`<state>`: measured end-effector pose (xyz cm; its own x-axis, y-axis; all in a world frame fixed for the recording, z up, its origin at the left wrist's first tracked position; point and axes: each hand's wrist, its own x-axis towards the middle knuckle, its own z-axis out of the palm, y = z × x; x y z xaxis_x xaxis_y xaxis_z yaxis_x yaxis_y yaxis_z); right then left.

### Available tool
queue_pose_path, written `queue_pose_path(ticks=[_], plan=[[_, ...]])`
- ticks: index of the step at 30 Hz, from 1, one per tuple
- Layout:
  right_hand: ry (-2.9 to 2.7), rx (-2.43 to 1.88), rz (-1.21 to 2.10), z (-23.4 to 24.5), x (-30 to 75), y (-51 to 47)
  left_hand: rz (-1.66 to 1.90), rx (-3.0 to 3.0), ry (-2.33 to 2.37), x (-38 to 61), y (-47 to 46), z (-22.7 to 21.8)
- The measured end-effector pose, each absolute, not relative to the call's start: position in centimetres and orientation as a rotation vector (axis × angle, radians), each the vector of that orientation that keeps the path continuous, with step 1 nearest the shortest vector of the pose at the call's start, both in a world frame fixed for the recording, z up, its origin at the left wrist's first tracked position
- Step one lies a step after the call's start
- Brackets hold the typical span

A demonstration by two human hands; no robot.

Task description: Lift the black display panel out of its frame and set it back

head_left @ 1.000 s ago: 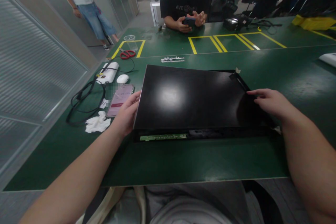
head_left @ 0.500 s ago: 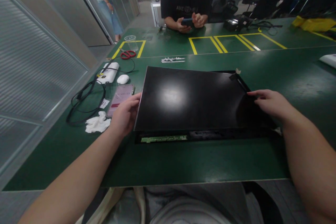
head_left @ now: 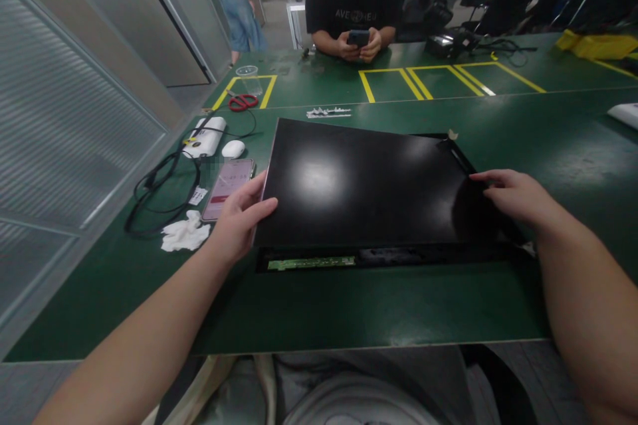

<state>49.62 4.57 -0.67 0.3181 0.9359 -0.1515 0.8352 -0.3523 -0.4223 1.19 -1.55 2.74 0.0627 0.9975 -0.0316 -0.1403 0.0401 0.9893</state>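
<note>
A glossy black LCD panel (head_left: 359, 192) lies slantwise over a shallow black frame (head_left: 419, 255), its left side raised. Along the frame's near side a green circuit board strip (head_left: 312, 263) shows. My left hand (head_left: 242, 216) grips the panel's left edge, thumb on the top face and fingers underneath. At the right, my right hand (head_left: 513, 196) pinches the frame's right edge between thumb and forefinger; its other fingers are partly hidden. A small piece of tape (head_left: 452, 135) sticks up at the frame's far right corner.
On the green table (head_left: 399, 319), left of the panel, lie a phone (head_left: 229, 186), crumpled tissue (head_left: 185, 232), a white case (head_left: 233, 149), a white device (head_left: 205, 137), black cable (head_left: 130, 216) and red-handled scissors (head_left: 243, 103). A person (head_left: 356, 6) sits opposite, holding a phone.
My left hand has lifted the panel's left side higher, and its thumb has come over the top face. My right hand stays put. A person walking behind has moved right.
</note>
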Motion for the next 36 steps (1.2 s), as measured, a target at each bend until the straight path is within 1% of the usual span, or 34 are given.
queue_pose_path(ticks=[4,13,18,21,25,29,33,36], plan=[[-1.496,-2.345,0.628,-0.7,49.6,4.7,1.233,1.112,0.971,1.4,-1.6,2.7],[-1.347,-2.166,0.558,-0.6,48.8,4.3,1.269,1.146,0.912,1.6,-1.8,2.8],[-1.269,-2.158,0.512,-0.3,48.4,4.0,1.295,1.155,0.909,1.6,-2.0,2.8],[-1.203,-2.124,0.538,-0.3,48.3,3.9,1.289,1.156,0.919,1.6,-2.0,2.8],[-1.094,-2.022,0.643,-0.3,48.2,4.0,1.284,1.178,0.925,1.6,-1.9,2.6],[-0.998,-1.892,0.673,-0.1,48.3,4.0,1.307,1.194,0.933,1.4,-1.8,2.3],[-0.939,-1.765,0.724,0.3,48.0,3.9,1.382,1.149,0.989,1.0,-1.4,2.2],[-0.859,-1.605,0.754,1.0,47.1,3.5,1.429,1.082,0.946,0.9,-1.2,2.6]])
